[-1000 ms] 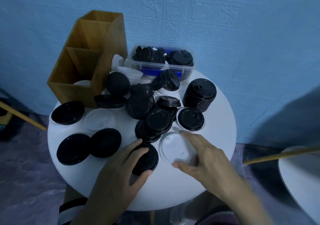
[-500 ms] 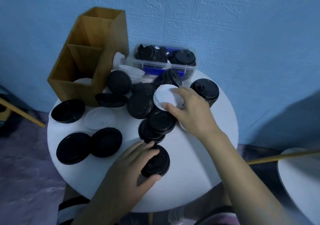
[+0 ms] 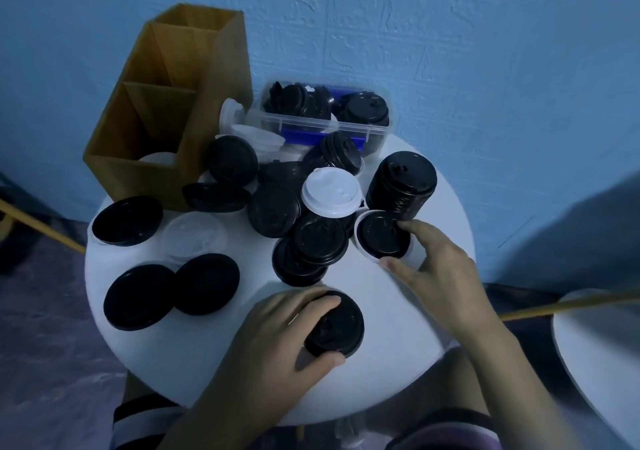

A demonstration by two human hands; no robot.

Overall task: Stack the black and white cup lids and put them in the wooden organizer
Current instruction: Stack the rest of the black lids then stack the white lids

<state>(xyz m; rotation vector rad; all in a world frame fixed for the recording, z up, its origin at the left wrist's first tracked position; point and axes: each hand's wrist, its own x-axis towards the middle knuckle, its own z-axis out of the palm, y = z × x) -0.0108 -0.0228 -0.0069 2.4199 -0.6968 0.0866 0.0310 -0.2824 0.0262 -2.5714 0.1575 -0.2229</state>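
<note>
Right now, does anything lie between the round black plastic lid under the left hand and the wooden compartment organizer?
Yes, along the tabletop: a heap of loose black lids and a clear plastic lid lie between the black lid the left hand grips and the wooden organizer. Above them, nothing visible.

2 hands: left hand [image 3: 277, 338] and right hand [image 3: 440, 266], each gripping 1 lid: near black lid [image 3: 341, 325], white-rimmed black lid [image 3: 381, 238]. 1 wooden organizer [image 3: 194, 103], 3 compartments, 1 white lid [image 3: 157, 156] in the front one. 1 clear plastic box [image 3: 346, 127], lids inside uncountable. 1 tall black stack [image 3: 401, 186]. 3 wide flat black lids [image 3: 138, 297] on the counter's [image 3: 398, 345] left side. 1 translucent lid [image 3: 194, 238]. 1 opaque white lid [image 3: 330, 191] atop the middle heap [image 3: 273, 215]; heap count unclear.
</note>
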